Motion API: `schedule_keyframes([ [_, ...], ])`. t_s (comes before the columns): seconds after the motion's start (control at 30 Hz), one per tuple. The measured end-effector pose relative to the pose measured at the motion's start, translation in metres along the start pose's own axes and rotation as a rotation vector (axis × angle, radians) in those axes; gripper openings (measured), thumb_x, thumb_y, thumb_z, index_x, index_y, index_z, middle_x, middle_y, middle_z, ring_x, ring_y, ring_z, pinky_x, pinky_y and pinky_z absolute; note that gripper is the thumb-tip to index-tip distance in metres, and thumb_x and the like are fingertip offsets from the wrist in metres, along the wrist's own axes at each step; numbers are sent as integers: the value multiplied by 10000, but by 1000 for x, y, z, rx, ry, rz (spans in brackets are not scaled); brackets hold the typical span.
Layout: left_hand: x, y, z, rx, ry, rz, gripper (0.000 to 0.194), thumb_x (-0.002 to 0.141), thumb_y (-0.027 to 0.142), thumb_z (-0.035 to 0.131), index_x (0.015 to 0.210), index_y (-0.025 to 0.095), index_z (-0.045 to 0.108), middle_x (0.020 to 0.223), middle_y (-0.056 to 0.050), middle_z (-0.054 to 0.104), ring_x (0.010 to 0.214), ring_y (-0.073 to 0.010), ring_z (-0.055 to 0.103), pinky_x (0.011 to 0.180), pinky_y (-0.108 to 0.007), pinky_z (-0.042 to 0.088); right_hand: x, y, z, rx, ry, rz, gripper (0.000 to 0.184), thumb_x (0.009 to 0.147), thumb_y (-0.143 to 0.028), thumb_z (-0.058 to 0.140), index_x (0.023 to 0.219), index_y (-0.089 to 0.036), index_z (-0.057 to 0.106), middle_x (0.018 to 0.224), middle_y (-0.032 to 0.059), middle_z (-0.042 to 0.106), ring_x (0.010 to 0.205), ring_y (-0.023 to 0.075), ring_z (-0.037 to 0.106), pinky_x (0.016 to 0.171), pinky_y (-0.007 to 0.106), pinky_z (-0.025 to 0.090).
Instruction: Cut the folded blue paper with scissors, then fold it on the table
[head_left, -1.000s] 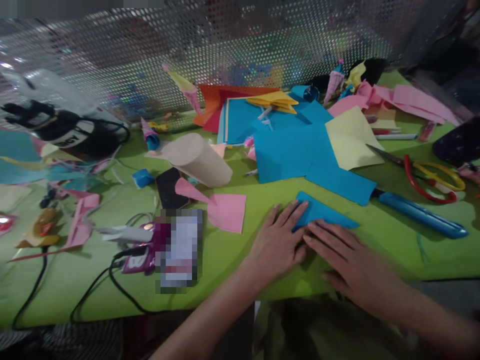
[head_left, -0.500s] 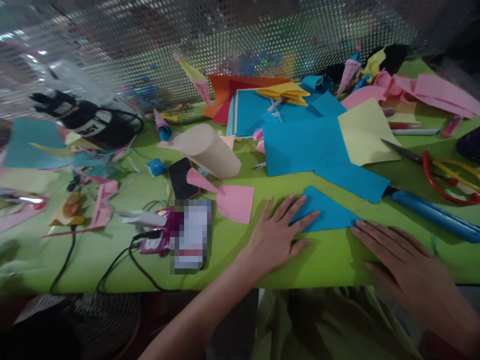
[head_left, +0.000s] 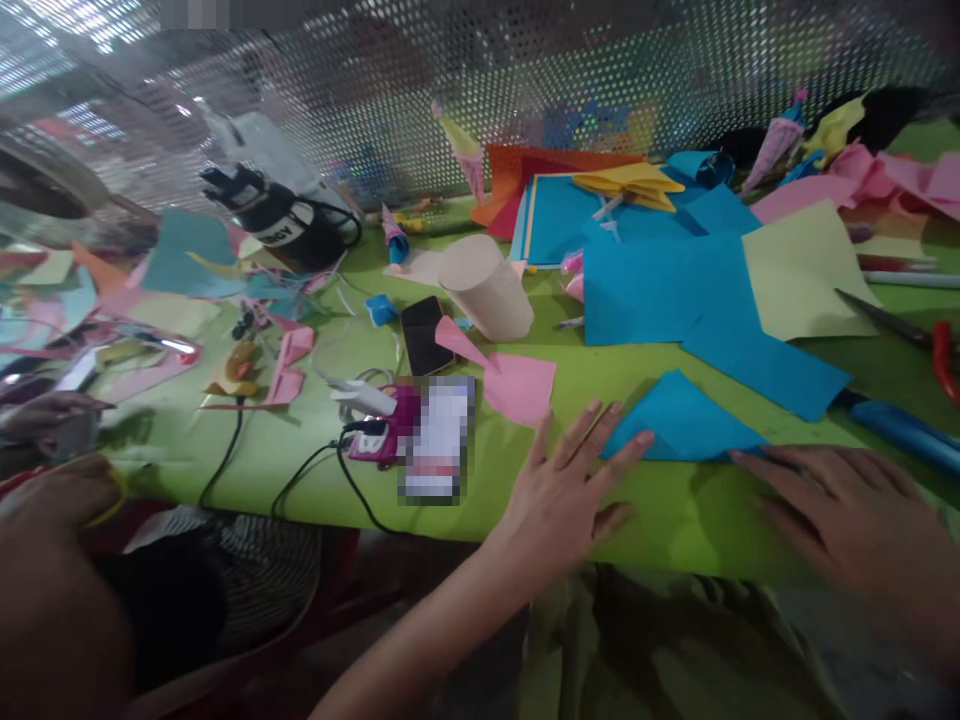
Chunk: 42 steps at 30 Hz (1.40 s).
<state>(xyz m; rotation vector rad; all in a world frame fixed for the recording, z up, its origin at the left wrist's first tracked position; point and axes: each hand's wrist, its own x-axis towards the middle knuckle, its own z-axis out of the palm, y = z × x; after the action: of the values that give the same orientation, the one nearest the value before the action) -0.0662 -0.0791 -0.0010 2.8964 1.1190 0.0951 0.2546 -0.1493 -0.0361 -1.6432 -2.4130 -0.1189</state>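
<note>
A folded blue paper triangle [head_left: 686,420] lies flat on the green table near its front edge. Fingertips of my left hand [head_left: 566,475] rest on its left corner, with the fingers spread. At its right corner, my right hand [head_left: 847,505] touches the paper with outstretched fingers. Just left of the triangle is a pink paper cut-out [head_left: 521,388] with a narrow tail. Behind it lie a large blue sheet [head_left: 660,290], a blue strip [head_left: 769,370] and a pale yellow sheet [head_left: 802,270]. A knife's blue handle [head_left: 900,435] sticks out from under the strip.
Scissors [head_left: 941,360] lie at the right. A cardboard tube [head_left: 487,290], a dark phone [head_left: 426,335], a lit phone [head_left: 439,440] and a purple power strip [head_left: 386,425] with cables are on the left. Another person's hand [head_left: 56,500] holds scissors at far left. Perforated mesh [head_left: 525,90] stands behind.
The view has turned left, bringing another person's hands into sight. My hands stay at the triangle's two corners; its top fold looks slightly more raised or spread.
</note>
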Motion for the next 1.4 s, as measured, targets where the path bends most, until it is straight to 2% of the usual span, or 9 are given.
schedule_keyframes([
  [0.17,4,-1,13,-81,-64,56,697,1027,623,316,1636,296,225,1722,4,190,1603,-263,131,1295,-574,7,18,6,-4,44,-13,-48,338,1041,-423,456,1175,-247,711,1126,88,729,1012,315,662,850,481,467],
  [0.37,2,-4,20,-135,-75,39,688,1028,616,347,1636,327,205,1720,7,198,1593,-282,173,1286,-603,58,47,6,-2,24,-32,77,523,1015,-576,445,1363,-221,607,1240,139,687,1051,348,659,805,460,502],
  [0.53,3,-1,14,-148,-46,7,696,1028,588,391,1638,313,202,1722,-43,197,1593,-304,170,1270,-624,106,65,7,3,163,-144,212,633,959,-596,543,1466,-220,499,968,109,704,791,286,678,622,376,487],
  [0.63,4,-3,12,-171,-16,-40,689,1036,515,437,1642,301,187,1722,-60,201,1598,-297,154,1268,-613,120,70,13,5,302,-233,291,593,899,-622,619,1355,-244,570,874,61,690,687,244,668,528,331,449],
  [0.87,20,-6,18,-283,88,-157,684,1004,430,527,1614,242,283,1553,-115,506,1480,-295,393,1234,-547,242,73,11,4,389,-143,262,482,836,-626,677,1093,-220,635,1169,151,663,1032,345,674,807,468,554],
  [1.07,36,-3,17,-423,117,-150,645,964,289,583,1573,286,372,1275,-84,651,1187,-277,595,1041,-469,457,74,-1,-2,512,-222,379,753,820,-526,720,1456,-227,449,977,68,659,825,272,661,641,376,507],
  [1.17,39,-5,13,-538,123,-146,640,944,174,544,1555,304,401,1236,-67,645,1120,-249,629,960,-409,516,75,0,-3,560,-226,355,759,843,-499,701,1504,-249,423,886,25,617,762,245,626,633,362,482],
  [1.3,42,-8,9,-658,174,-137,630,911,97,523,1500,318,486,1125,-40,665,1041,-221,654,911,-356,536,78,2,-6,599,-187,274,412,858,-538,699,1143,-243,655,909,48,613,829,258,612,718,400,494],
  [1.4,44,-11,10,-777,253,-137,600,903,83,541,1461,305,538,1039,-32,670,987,-199,660,902,-337,537,80,2,-9,720,-156,253,328,897,-572,655,897,-244,639,920,52,617,884,263,606,792,425,500],
])
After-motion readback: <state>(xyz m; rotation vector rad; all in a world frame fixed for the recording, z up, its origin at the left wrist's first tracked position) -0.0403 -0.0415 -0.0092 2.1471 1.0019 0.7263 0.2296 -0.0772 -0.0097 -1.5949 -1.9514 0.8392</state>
